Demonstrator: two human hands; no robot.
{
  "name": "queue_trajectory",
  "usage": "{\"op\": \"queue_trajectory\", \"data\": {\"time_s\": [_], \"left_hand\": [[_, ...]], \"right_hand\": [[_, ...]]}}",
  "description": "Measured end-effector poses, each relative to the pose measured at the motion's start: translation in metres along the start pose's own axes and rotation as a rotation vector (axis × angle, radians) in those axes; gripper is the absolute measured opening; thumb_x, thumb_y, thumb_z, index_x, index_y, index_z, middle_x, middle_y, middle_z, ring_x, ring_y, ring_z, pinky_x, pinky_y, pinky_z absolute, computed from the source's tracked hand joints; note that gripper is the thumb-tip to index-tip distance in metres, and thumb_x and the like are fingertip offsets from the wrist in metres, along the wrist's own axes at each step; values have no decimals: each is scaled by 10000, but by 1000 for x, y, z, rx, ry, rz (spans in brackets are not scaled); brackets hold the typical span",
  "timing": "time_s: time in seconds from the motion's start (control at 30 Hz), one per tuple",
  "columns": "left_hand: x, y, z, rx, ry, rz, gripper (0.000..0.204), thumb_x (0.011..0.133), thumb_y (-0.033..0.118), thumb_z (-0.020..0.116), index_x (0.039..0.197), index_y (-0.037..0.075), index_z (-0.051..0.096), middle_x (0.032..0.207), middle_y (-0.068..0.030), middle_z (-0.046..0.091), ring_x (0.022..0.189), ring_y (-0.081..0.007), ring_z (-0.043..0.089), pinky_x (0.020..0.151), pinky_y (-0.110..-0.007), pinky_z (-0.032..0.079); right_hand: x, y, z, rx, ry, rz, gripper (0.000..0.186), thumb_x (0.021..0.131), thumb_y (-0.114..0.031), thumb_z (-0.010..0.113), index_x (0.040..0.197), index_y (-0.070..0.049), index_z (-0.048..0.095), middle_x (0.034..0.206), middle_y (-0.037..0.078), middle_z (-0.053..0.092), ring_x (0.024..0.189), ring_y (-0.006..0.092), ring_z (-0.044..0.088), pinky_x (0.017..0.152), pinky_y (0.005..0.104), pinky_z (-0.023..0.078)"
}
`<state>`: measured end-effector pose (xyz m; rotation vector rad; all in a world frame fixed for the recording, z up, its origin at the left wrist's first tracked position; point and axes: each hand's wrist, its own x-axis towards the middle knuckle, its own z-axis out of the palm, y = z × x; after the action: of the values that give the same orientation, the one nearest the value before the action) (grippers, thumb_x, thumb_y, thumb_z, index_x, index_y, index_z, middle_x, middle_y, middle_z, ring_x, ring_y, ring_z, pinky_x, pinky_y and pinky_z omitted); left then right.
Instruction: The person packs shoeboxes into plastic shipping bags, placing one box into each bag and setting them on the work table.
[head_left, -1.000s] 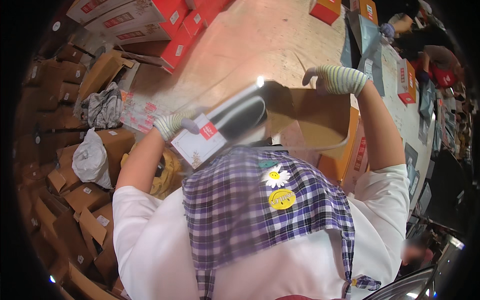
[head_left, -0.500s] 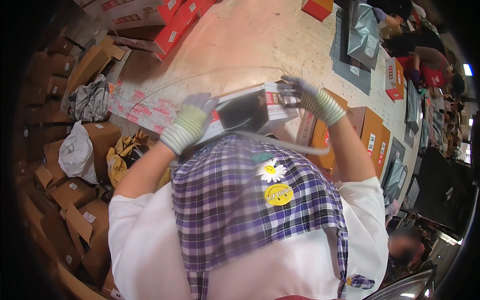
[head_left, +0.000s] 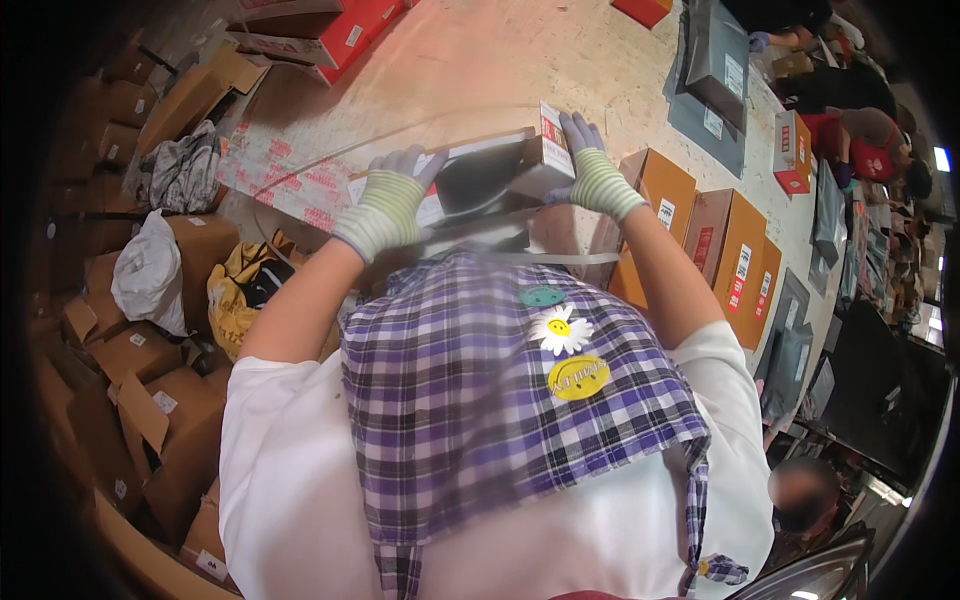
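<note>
In front of my plaid apron, a white box [head_left: 485, 175] with red print and a dark middle lies across the table's near part. My left hand [head_left: 390, 205], in a glove with a striped cuff and grey fingertips, grips its left end. At its other end, my right hand [head_left: 595, 170], gloved alike, has its fingers wrapped along the side by a red-printed flap. A thin pale band [head_left: 575, 258] runs below the box, and a faint line arcs above it. Whether these are straps or plastic edges I cannot tell.
Brown boxes [head_left: 650, 185] stand right of my hands on the table [head_left: 450, 50]; grey parcels [head_left: 715, 70] lie beyond. Red boxes [head_left: 330, 40] are stacked at the upper left. Cartons [head_left: 140, 400] and sacks [head_left: 150, 270] fill the left side. Co-workers [head_left: 865, 140] are at the right.
Both hands have closed in on the box's two ends. The box has gone from slanted to more level. My right hand came down from above, then moved slightly up with the box.
</note>
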<state>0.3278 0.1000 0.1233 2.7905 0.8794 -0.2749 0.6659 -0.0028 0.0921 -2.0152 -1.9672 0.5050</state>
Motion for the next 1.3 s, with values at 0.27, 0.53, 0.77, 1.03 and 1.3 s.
{"op": "queue_trajectory", "data": {"time_s": [0.27,0.53,0.77,1.03,1.3], "left_hand": [[-3,0,2,4,25,-41,1214,622,545,813,1592,113,225,1487,-265,379,1353,-436,408,1135,-541,298],[-20,-4,18,47,99,-132,1329,579,592,857,1607,117,162,1551,-248,314,1454,-410,291,1188,-609,185],[-19,-11,20,-12,176,-76,1333,537,562,885,1599,130,204,1503,-213,380,1377,-401,379,1151,-555,249],[-20,-16,23,-21,184,-49,1278,568,608,841,1592,130,243,1487,-216,400,1357,-407,399,1140,-533,264],[-2,15,13,83,169,-63,1343,545,681,836,1599,129,214,1446,-245,431,1311,-429,436,1095,-583,301]], "right_hand": [[-2,-91,1,-309,135,-190,878,711,-273,783,1481,-125,388,1297,204,544,1219,375,516,988,488,443],[7,-109,24,-496,-68,-219,934,741,-370,790,1529,-115,360,1333,225,515,1261,428,458,1050,607,340],[10,-110,27,-450,-87,-287,993,695,-492,818,1493,-88,387,1241,202,540,1242,376,478,1108,595,287],[4,-112,23,-479,-43,-281,975,668,-502,835,1454,-109,411,1227,185,529,1212,353,485,1057,565,351],[0,-113,72,-616,138,-270,1033,712,-628,761,1470,-33,390,1476,203,404,1305,399,418,1072,611,312]]}}
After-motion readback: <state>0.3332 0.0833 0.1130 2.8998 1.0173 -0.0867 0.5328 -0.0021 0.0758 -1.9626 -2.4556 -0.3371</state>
